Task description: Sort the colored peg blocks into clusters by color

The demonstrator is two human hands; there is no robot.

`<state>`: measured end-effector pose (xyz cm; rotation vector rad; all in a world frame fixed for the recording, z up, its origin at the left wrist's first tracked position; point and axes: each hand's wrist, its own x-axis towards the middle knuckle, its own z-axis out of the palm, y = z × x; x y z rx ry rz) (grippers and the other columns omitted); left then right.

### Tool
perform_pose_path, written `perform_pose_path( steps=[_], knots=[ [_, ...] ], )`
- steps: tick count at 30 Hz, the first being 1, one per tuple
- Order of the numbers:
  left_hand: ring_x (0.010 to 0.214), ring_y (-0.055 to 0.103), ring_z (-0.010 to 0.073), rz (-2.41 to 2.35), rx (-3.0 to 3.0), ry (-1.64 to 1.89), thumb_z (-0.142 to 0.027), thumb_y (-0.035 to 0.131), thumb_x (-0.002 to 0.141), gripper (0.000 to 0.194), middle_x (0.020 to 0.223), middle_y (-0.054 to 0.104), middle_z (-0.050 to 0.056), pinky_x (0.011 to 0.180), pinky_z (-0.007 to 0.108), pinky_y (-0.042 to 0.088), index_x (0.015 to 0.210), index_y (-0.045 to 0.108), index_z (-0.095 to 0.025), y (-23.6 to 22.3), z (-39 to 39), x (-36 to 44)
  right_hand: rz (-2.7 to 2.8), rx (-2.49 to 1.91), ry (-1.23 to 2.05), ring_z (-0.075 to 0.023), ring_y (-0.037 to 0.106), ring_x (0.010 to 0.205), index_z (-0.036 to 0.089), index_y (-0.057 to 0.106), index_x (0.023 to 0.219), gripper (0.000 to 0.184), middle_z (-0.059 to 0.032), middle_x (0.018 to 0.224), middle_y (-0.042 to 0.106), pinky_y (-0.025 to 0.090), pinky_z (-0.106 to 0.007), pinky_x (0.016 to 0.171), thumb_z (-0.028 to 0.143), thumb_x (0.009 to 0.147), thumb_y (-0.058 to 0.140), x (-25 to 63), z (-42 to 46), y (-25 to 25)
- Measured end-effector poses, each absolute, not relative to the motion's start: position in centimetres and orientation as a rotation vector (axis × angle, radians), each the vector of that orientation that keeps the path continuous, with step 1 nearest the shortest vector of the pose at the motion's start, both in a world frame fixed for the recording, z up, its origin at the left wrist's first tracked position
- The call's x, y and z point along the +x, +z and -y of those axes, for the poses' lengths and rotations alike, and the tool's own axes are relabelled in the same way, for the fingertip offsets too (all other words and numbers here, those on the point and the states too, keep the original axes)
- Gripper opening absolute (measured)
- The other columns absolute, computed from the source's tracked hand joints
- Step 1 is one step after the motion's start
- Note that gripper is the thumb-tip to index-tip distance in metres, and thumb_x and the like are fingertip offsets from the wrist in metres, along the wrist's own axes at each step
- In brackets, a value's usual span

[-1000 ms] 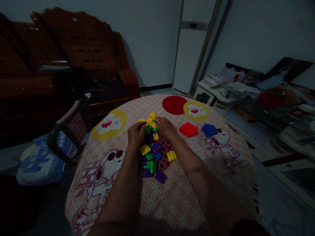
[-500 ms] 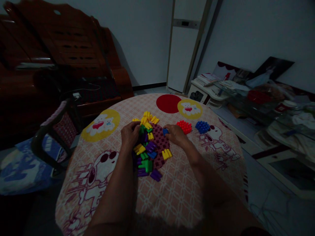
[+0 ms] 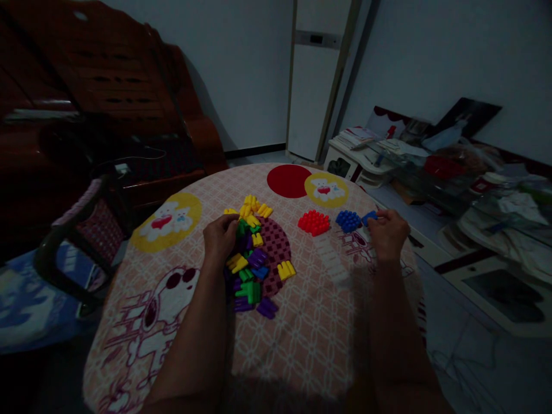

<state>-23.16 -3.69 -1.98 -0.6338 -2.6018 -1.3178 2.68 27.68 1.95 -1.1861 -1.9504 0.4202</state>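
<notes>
My right hand [image 3: 390, 234] pinches a small blue toy block [image 3: 370, 218] over the right side of the table, just right of a cluster of blue blocks [image 3: 348, 221]. Left of that cluster lies a group of red blocks [image 3: 314, 223]. My left hand [image 3: 219, 237] is at the left edge of a mixed pile, its fingers curled together; whatever they may hold is hidden. In the pile are yellow blocks [image 3: 237, 263], green blocks [image 3: 249, 292], purple blocks [image 3: 257, 258] and a blue block [image 3: 260, 273]. A yellow block [image 3: 286, 270] lies apart at the pile's right.
A patterned cloth [image 3: 297, 339] covers the round table. A chair [image 3: 73, 241] stands at the left, before a carved wooden sofa [image 3: 116, 86]. On the right is a low cabinet [image 3: 431, 241] with a cluttered glass top. A tall white unit [image 3: 314, 98] stands behind.
My right hand has carried the blue block rightward, past the red group to beside the blue cluster. My left hand stays by the pile. The view has shifted slightly.
</notes>
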Motion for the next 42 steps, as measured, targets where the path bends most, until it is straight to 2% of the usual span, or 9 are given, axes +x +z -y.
perform_pose_path(
  steps=[3, 10, 14, 21, 26, 33, 37, 40, 42],
  knots=[
    [0.092, 0.072, 0.0245, 2.606, -0.642, -1.308, -0.036, 0.053, 0.082, 0.039, 0.101, 0.079, 0.006, 0.088, 0.032, 0.054, 0.106, 0.079, -0.018, -1.8, 3.7, -23.0, 2.040, -1.332, 0.217, -0.0265, 0.068, 0.080, 0.016, 0.070, 0.090, 0.021, -0.0113, 0.080, 0.073, 0.048, -0.037, 0.081, 0.021, 0.073, 0.059, 3.3, -28.2, 0.4],
    [0.090, 0.072, 0.0243, 2.595, -0.640, -1.315, -0.038, 0.052, 0.083, 0.040, 0.098, 0.079, 0.006, 0.087, 0.033, 0.054, 0.105, 0.079, -0.018, -2.1, 3.7, -23.1, 2.163, -1.422, 0.123, -0.0279, 0.068, 0.086, 0.013, 0.071, 0.103, 0.027, -0.0170, 0.092, 0.074, 0.045, -0.035, 0.078, 0.023, 0.082, 0.057, 2.2, -27.3, -1.6],
    [0.089, 0.071, 0.0238, 2.590, -0.645, -1.306, -0.039, 0.052, 0.083, 0.040, 0.097, 0.079, 0.006, 0.086, 0.032, 0.054, 0.106, 0.079, -0.018, -2.3, 3.8, -23.2, 2.197, -1.334, 0.175, -0.0267, 0.068, 0.085, 0.012, 0.070, 0.107, 0.031, -0.0159, 0.093, 0.075, 0.046, -0.034, 0.079, 0.023, 0.081, 0.057, 2.0, -27.3, -1.8],
    [0.093, 0.072, 0.0242, 2.586, -0.678, -1.282, -0.036, 0.052, 0.083, 0.038, 0.100, 0.079, 0.006, 0.088, 0.032, 0.054, 0.103, 0.079, -0.019, -2.0, 3.8, -23.1, 2.168, -1.312, 0.270, -0.0271, 0.068, 0.083, 0.012, 0.073, 0.096, 0.034, -0.0152, 0.089, 0.075, 0.047, -0.034, 0.079, 0.014, 0.071, 0.050, 2.6, -28.3, -1.6],
    [0.095, 0.072, 0.0236, 2.588, -0.679, -1.300, -0.036, 0.051, 0.084, 0.038, 0.102, 0.079, 0.006, 0.090, 0.031, 0.054, 0.104, 0.078, -0.019, -2.0, 3.7, -23.0, 2.086, -1.321, 0.348, -0.0273, 0.068, 0.087, 0.009, 0.073, 0.111, 0.049, -0.0150, 0.093, 0.075, 0.048, -0.034, 0.083, 0.015, 0.068, 0.049, 2.5, -28.7, -2.0],
    [0.091, 0.072, 0.0242, 2.585, -0.668, -1.288, -0.036, 0.053, 0.083, 0.038, 0.099, 0.079, 0.007, 0.089, 0.033, 0.054, 0.103, 0.079, -0.018, -2.2, 3.7, -23.1, 2.077, -1.337, 0.546, -0.0271, 0.070, 0.086, 0.008, 0.073, 0.114, 0.053, -0.0143, 0.091, 0.076, 0.050, -0.033, 0.082, 0.018, 0.066, 0.053, 2.1, -29.0, -2.6],
    [0.091, 0.073, 0.0235, 2.550, -0.645, -1.405, -0.035, 0.051, 0.082, 0.039, 0.099, 0.079, 0.007, 0.089, 0.033, 0.055, 0.102, 0.079, -0.017, -2.2, 3.8, -23.2, 2.066, -1.314, 0.482, -0.0281, 0.069, 0.086, 0.007, 0.074, 0.112, 0.050, -0.0155, 0.090, 0.075, 0.050, -0.036, 0.084, 0.017, 0.070, 0.049, 2.4, -28.6, -1.9],
    [0.088, 0.073, 0.0216, 2.465, -0.561, -1.616, -0.034, 0.051, 0.079, 0.039, 0.099, 0.078, 0.008, 0.086, 0.032, 0.058, 0.102, 0.077, -0.015, -2.3, 4.0, -23.5, 2.031, -1.243, 0.356, -0.0289, 0.068, 0.091, 0.007, 0.074, 0.111, 0.047, -0.0172, 0.093, 0.075, 0.049, -0.039, 0.089, 0.017, 0.074, 0.047, 2.4, -28.0, -0.4],
    [0.086, 0.074, 0.0205, 2.386, -0.463, -1.781, -0.034, 0.052, 0.078, 0.039, 0.100, 0.077, 0.008, 0.082, 0.031, 0.059, 0.101, 0.076, -0.014, -2.4, 4.1, -23.8, 2.055, -1.180, 0.420, -0.0276, 0.068, 0.087, 0.009, 0.075, 0.106, 0.041, -0.0153, 0.089, 0.075, 0.050, -0.038, 0.084, 0.020, 0.077, 0.049, 1.9, -26.7, 0.7]
  ],
)
